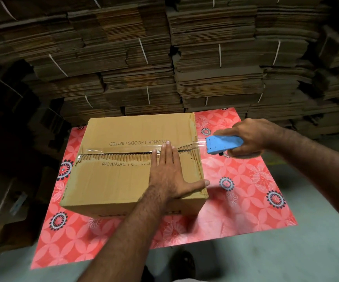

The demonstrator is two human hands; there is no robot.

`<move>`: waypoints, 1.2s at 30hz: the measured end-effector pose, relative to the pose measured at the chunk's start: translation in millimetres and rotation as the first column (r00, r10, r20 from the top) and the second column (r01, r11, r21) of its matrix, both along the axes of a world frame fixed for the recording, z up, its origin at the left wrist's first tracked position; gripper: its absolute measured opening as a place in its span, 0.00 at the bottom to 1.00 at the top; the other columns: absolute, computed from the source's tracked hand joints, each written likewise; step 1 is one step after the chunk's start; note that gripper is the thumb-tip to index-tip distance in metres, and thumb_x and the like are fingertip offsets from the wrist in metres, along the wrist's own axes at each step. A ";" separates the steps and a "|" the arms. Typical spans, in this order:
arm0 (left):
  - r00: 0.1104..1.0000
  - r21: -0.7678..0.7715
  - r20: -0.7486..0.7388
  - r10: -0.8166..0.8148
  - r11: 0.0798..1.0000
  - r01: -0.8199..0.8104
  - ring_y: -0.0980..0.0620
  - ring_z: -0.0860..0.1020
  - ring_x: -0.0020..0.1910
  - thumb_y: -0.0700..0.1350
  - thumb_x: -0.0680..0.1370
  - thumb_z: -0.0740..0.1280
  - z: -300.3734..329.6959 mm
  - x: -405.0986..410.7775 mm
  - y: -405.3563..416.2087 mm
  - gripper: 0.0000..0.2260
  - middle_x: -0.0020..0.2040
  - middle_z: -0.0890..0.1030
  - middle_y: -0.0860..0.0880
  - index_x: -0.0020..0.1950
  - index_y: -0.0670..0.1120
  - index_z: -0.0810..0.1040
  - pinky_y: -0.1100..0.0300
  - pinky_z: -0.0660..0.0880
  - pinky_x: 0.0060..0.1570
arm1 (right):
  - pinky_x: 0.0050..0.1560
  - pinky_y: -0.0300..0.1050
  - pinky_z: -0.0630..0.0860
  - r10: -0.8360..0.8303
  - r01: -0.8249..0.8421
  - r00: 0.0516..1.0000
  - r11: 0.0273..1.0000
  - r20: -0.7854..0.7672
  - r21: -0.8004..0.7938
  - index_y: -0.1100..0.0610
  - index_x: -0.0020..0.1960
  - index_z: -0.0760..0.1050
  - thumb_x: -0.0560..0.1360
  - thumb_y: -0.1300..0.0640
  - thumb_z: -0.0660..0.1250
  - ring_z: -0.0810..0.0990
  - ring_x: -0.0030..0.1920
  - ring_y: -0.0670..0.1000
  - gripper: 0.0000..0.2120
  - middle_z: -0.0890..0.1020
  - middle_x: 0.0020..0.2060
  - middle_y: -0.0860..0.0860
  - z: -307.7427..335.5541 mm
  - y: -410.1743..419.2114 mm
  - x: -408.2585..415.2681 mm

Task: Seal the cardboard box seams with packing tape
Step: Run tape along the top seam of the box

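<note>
Taping the box's top seam
Left hand [167,176] presses flat on the box [123,180]; right hand [254,139] grips the blue tape dispenser [222,144], clear tape [123,148] stretched along the seam.

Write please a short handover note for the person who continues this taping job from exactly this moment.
Left hand: flat, fingers straight, pressing the tape on the cardboard box top.
Right hand: grips the blue tape dispenser, just beyond the box's right edge, tape stretched to it.
Done: tape laid along most of the centre seam.
Left: tape looks uncut; cut it, smooth the end down. Other seams cannot be judged.
</note>
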State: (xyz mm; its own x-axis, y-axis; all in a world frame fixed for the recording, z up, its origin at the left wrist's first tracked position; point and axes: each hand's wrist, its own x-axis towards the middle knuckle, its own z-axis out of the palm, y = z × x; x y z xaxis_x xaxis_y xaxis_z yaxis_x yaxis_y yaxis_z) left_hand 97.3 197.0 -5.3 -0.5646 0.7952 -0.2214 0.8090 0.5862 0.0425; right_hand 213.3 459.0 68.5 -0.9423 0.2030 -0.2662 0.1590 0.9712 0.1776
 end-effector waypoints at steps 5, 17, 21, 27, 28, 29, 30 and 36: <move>1.000 -0.015 -0.006 -0.004 1.000 0.004 0.44 0.35 0.80 0.87 0.59 0.40 1.5 1.1 -0.5 0.66 0.80 0.35 0.39 0.80 0.38 0.39 0.37 0.36 0.74 | 0.44 0.46 0.76 -0.001 0.001 1.000 0.999 -0.014 -0.048 0.34 0.77 0.54 0.72 0.31 0.63 0.80 0.50 0.52 0.37 0.82 0.52 0.50 -10.4 11.0 15.6; 0.949 0.048 -0.108 -0.296 0.952 0.303 0.43 0.40 0.81 0.78 0.69 0.44 9.8 2.4 22.8 0.55 0.81 0.40 0.39 0.81 0.38 0.43 0.41 0.39 0.77 | 0.42 0.45 0.72 -0.028 0.032 0.999 0.996 0.045 -0.089 0.35 0.77 0.55 0.72 0.33 0.64 0.72 0.44 0.48 0.36 0.74 0.45 0.46 -36.2 -4.8 -4.5; 0.906 0.047 -0.071 -0.417 0.906 0.421 0.44 0.47 0.81 0.73 0.70 0.42 9.9 -1.5 35.6 0.50 0.82 0.46 0.38 0.81 0.37 0.47 0.46 0.43 0.79 | 0.43 0.45 0.74 -0.050 0.058 0.997 0.990 0.064 -0.130 0.36 0.77 0.57 0.72 0.33 0.65 0.72 0.42 0.48 0.36 0.71 0.40 0.43 -40.9 -5.0 -7.7; 0.900 0.092 -0.086 -0.427 0.896 0.434 0.44 0.43 0.81 0.69 0.74 0.43 -2.3 0.0 30.6 0.46 0.81 0.42 0.38 0.81 0.37 0.45 0.47 0.43 0.79 | 0.42 0.43 0.72 -0.094 0.100 0.995 0.968 0.039 -0.231 0.36 0.75 0.62 0.71 0.34 0.67 0.75 0.42 0.49 0.34 0.75 0.42 0.44 -45.8 -4.6 -11.3; 0.899 0.089 -0.096 -0.428 0.895 0.436 0.44 0.44 0.81 0.69 0.74 0.43 -2.6 -0.4 31.4 0.46 0.81 0.42 0.38 0.81 0.37 0.45 0.47 0.44 0.79 | 0.42 0.43 0.72 -0.115 0.127 0.992 0.958 0.059 -0.257 0.36 0.75 0.63 0.71 0.33 0.67 0.76 0.42 0.49 0.34 0.76 0.43 0.44 -47.3 -3.6 -11.8; 0.898 0.087 -0.111 -0.426 0.896 0.436 0.44 0.44 0.81 0.69 0.74 0.44 -2.5 0.1 31.8 0.46 0.81 0.43 0.39 0.81 0.37 0.46 0.47 0.44 0.79 | 0.43 0.43 0.72 -0.132 0.151 0.988 0.950 0.084 -0.273 0.35 0.74 0.63 0.70 0.33 0.68 0.76 0.43 0.49 0.34 0.78 0.45 0.44 -50.4 -3.4 -12.0; 0.897 0.086 -0.125 -0.423 0.896 0.435 0.44 0.44 0.81 0.69 0.75 0.45 -2.9 1.1 32.1 0.46 0.81 0.43 0.39 0.81 0.37 0.46 0.46 0.44 0.79 | 0.43 0.44 0.72 -0.150 0.177 0.982 0.944 0.113 -0.277 0.36 0.74 0.64 0.69 0.31 0.68 0.77 0.44 0.49 0.35 0.79 0.47 0.44 -57.1 -3.6 -12.2; 0.905 0.079 -0.118 -0.410 0.904 0.420 0.43 0.45 0.81 0.68 0.75 0.47 -3.1 2.4 32.1 0.45 0.81 0.44 0.38 0.81 0.37 0.45 0.46 0.42 0.79 | 0.53 0.50 0.75 -0.542 0.530 0.840 0.809 0.024 -0.253 0.43 0.76 0.61 0.70 0.29 0.65 0.79 0.59 0.58 0.39 0.79 0.62 0.53 -133.5 -29.8 -2.2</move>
State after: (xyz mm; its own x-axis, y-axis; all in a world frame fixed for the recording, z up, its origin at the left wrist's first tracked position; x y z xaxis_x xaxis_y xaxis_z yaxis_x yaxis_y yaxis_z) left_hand 99.8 229.1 -8.4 -0.1932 0.9770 -0.0899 0.9811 0.1934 -0.0069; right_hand 211.1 429.2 -65.0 -0.7150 0.6154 -0.3316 0.6692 0.7398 -0.0700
